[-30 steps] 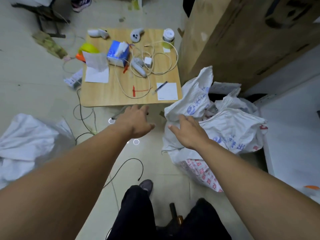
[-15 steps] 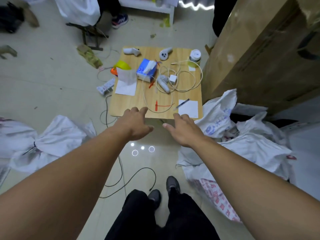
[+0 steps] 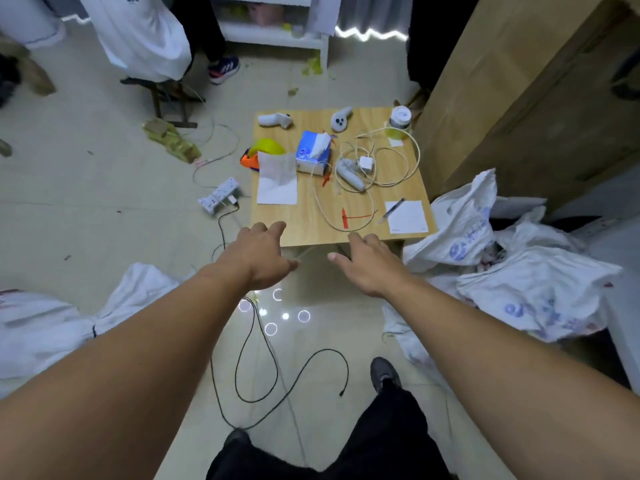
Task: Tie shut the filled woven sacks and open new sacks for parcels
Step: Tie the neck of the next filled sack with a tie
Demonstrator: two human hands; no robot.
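One tied sack (image 3: 45, 327) left; untied sack (image 3: 540, 289) right.

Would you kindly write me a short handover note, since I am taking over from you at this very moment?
Left hand and right hand: both open, holding nothing, stretched out by the near edge of the wooden table.
Sacks: one white sack lies on the floor at left, its neck gathered and tied. A heap of white woven sacks lies on the floor at right, mouths loose.
Done: the left sack is tied.
Left: tie the right-hand sacks and open new ones. The thin red strips on the table may be ties.
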